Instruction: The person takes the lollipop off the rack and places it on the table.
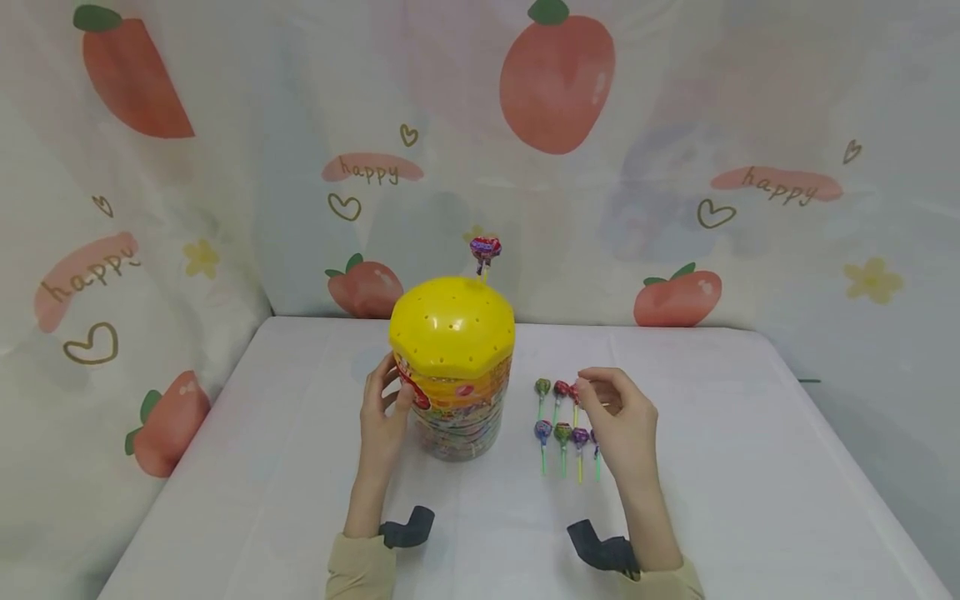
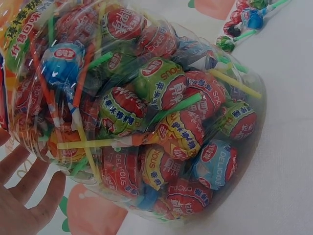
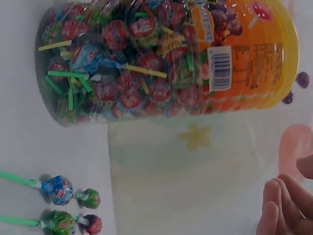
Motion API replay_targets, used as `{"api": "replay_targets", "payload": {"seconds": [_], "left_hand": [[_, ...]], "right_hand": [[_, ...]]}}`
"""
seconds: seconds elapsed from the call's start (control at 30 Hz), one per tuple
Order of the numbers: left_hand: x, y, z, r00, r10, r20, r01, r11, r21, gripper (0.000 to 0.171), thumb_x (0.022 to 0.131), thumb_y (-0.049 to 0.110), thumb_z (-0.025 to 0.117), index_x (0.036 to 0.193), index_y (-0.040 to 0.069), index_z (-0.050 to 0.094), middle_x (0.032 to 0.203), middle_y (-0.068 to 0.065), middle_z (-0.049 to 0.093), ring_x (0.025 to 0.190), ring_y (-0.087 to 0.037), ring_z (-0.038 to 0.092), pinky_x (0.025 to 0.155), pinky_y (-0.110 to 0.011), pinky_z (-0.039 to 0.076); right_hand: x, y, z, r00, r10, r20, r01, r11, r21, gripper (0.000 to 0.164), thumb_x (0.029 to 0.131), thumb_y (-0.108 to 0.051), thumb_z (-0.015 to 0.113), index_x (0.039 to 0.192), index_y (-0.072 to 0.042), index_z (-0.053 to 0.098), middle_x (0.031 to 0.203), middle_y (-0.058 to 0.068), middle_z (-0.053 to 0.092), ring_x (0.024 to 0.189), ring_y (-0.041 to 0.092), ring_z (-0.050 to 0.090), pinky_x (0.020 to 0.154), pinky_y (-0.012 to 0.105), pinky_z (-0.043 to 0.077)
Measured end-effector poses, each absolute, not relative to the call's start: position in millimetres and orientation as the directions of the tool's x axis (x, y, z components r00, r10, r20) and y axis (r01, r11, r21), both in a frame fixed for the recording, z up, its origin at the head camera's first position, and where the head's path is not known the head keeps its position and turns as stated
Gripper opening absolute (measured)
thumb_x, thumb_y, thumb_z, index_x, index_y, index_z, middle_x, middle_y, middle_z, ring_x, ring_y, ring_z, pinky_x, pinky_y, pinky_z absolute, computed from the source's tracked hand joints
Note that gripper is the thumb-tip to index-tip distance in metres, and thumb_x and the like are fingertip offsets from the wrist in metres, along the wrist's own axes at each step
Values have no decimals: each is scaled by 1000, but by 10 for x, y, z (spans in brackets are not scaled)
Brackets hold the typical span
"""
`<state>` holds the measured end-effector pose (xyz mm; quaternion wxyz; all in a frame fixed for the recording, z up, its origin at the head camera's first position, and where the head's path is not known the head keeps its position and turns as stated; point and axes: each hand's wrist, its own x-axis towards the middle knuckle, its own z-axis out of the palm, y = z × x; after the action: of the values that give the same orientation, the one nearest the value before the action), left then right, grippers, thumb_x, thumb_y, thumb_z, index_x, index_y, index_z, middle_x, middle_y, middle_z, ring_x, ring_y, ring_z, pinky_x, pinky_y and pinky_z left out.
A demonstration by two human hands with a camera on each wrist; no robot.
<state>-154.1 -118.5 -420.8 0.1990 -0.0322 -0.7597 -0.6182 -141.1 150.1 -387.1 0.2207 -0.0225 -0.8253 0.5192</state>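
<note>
A clear jar [image 1: 459, 429] packed with wrapped lollipops stands upright under a domed yellow lid [image 1: 453, 325] dotted with small holes. My left hand [image 1: 385, 408] rests along the jar's left side, thumb toward the front; its fingers [image 2: 49, 196] look extended in the left wrist view. Purple lollipop heads [image 1: 485, 247] stick up at the lid's back edge; two show in the right wrist view. My right hand [image 1: 622, 408] hovers by a red lollipop [image 1: 575, 392] in the back row, fingers loosely bent. Between its thumb and fingers [image 3: 271, 205] nothing shows in the right wrist view.
Lollipops lie in two rows right of the jar, including a green one [image 1: 542, 387], a blue one [image 1: 543, 429] and a purple one [image 1: 580, 436]. My right hand partly covers the rows' right end. A printed cloth [image 1: 480, 200] hangs behind the white table [image 1: 300, 467].
</note>
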Motion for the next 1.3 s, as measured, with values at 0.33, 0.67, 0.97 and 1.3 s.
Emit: {"api": "replay_targets", "payload": {"seconds": [0.33,0.67,0.97,1.3], "left_hand": [[-1545,-1182,-4207,-927,-196,321,274,233,933,53,96,9,55,145,3,38,140,-20,45,129,-33,44,105,-51,41],[-1625,-1215,-4366,-918,-197,344,299,225,927,53,96,13,56,146,12,39,140,-13,46,130,-28,44,104,-51,40],[-1674,-1227,-4435,-922,-207,326,277,232,932,54,96,12,56,147,11,37,142,-13,45,131,-28,43,105,-51,40],[-1713,-1245,-4520,-919,-204,337,294,215,931,53,96,14,56,146,14,38,142,-11,45,131,-27,43,105,-54,39]], "right_hand": [[-1526,1329,-3596,-855,165,492,-374,463,-804,18,91,-12,65,108,-8,68,91,7,68,79,0,56,70,12,46],[-1727,1252,-3312,-795,58,604,-518,455,-725,21,90,-11,66,111,-5,66,97,10,69,88,-1,56,77,13,47],[-1945,1128,-3106,-769,-15,639,-584,424,-692,26,90,-13,67,115,-6,64,104,9,67,94,13,61,84,27,52],[-2163,908,-2898,-767,-80,637,-622,338,-706,34,89,-10,67,121,-3,60,110,13,64,99,23,62,88,42,53]]}}
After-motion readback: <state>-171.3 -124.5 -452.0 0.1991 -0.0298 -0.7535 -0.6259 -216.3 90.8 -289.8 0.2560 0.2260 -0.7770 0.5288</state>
